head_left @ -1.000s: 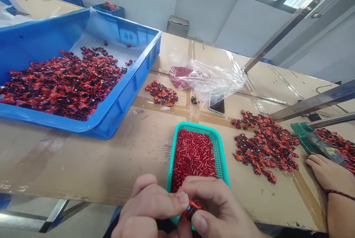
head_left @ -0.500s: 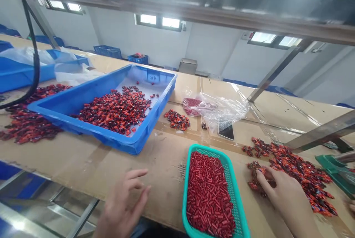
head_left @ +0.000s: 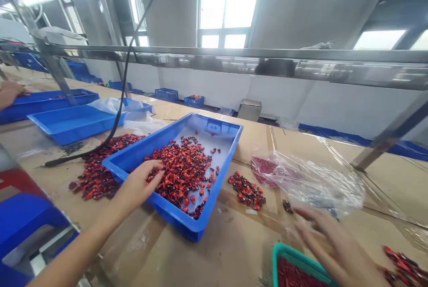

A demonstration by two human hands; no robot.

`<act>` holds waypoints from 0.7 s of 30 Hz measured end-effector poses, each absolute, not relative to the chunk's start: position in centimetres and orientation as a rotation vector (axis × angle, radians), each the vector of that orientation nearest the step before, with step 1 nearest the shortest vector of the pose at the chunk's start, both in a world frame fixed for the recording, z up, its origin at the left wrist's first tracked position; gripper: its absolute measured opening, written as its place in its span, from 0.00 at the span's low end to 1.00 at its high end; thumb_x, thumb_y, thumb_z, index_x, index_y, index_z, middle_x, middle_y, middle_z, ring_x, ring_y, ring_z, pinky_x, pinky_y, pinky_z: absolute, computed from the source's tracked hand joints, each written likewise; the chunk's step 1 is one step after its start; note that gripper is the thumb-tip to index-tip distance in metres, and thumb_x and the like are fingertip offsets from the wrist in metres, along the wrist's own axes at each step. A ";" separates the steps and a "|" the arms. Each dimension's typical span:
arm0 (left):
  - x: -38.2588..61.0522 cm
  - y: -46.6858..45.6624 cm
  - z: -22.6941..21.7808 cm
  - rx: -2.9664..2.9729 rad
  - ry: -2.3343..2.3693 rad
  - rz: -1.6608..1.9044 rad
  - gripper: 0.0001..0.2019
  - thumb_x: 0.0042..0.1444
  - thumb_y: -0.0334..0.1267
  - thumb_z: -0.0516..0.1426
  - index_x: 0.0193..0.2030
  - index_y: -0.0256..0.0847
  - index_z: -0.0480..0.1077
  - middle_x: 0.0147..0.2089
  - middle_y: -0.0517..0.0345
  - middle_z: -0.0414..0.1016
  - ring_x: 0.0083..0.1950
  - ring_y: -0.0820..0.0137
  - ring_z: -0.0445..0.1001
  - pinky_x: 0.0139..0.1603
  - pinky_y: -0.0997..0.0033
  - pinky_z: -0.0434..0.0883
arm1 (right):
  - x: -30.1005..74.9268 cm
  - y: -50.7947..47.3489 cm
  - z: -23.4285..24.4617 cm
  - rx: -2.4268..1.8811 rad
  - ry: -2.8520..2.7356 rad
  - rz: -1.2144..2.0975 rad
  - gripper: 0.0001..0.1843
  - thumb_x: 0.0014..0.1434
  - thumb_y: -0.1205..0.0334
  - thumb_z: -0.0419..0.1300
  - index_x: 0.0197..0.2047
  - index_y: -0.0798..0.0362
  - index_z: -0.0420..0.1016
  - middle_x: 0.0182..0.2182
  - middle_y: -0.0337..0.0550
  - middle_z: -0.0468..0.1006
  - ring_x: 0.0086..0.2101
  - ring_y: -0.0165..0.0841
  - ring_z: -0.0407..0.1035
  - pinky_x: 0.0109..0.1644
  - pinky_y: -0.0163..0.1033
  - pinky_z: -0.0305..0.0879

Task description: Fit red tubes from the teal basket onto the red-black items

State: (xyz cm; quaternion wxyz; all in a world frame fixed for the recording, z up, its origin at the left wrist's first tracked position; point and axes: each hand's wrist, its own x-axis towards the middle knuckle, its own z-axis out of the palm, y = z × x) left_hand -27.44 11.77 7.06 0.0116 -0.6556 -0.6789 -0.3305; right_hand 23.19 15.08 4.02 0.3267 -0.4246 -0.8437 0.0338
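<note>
Red-and-black pieces [head_left: 182,169], too many for counting, are lying jumbled in one blue tray [head_left: 193,230], pointing every way; the tray's long axis, seen from here, is running from near left to far right. Over its near end, the left hand [head_left: 142,180] is holding thumb and fingertips apart. The right hand [head_left: 329,235], blurred, is spreading its fingers beside one dark piece [head_left: 287,207], contact being unclear. One green basket [head_left: 276,262] and one plastic bag [head_left: 310,182] are lying near it.

the large tray [head_left: 219,189] was bright blue, and the small parts [head_left: 180,171] in it mottled orange-red and black. the basket [head_left: 291,253] was teal green, its pieces [head_left: 294,276] dark red. the tabletop [head_left: 247,247] was tan; the cable [head_left: 126,68], black.
</note>
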 end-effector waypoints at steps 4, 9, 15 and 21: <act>-30.6 20.7 7.7 -1.992 -2.542 -0.700 0.17 0.69 0.46 0.62 0.58 0.37 0.74 0.57 0.51 0.78 0.54 0.57 0.80 0.53 0.51 0.80 | 4.5 21.1 9.0 -0.958 -2.480 0.522 0.15 0.74 0.57 0.57 0.58 0.52 0.76 0.52 0.51 0.81 0.51 0.41 0.77 0.55 0.50 0.77; -31.9 25.6 5.9 -1.657 -2.904 -0.316 0.19 0.69 0.44 0.62 0.63 0.40 0.71 0.63 0.46 0.75 0.58 0.56 0.78 0.56 0.48 0.79 | -11.5 27.4 7.5 -1.133 -2.583 0.632 0.21 0.71 0.54 0.64 0.62 0.53 0.73 0.59 0.50 0.76 0.52 0.43 0.76 0.55 0.54 0.77; -32.8 26.2 3.5 -1.658 -2.980 -0.111 0.19 0.69 0.44 0.62 0.63 0.40 0.71 0.63 0.46 0.75 0.58 0.56 0.78 0.56 0.48 0.79 | -15.5 29.7 4.2 -1.303 -2.657 0.724 0.21 0.71 0.54 0.64 0.62 0.53 0.73 0.59 0.50 0.76 0.52 0.43 0.76 0.55 0.54 0.77; -32.3 24.2 2.2 -1.922 -2.939 -0.080 0.19 0.69 0.45 0.62 0.63 0.40 0.71 0.62 0.46 0.75 0.58 0.56 0.78 0.56 0.48 0.79 | -14.4 28.0 2.9 -1.311 -2.784 0.843 0.21 0.71 0.54 0.64 0.63 0.53 0.73 0.60 0.50 0.76 0.53 0.43 0.76 0.56 0.55 0.76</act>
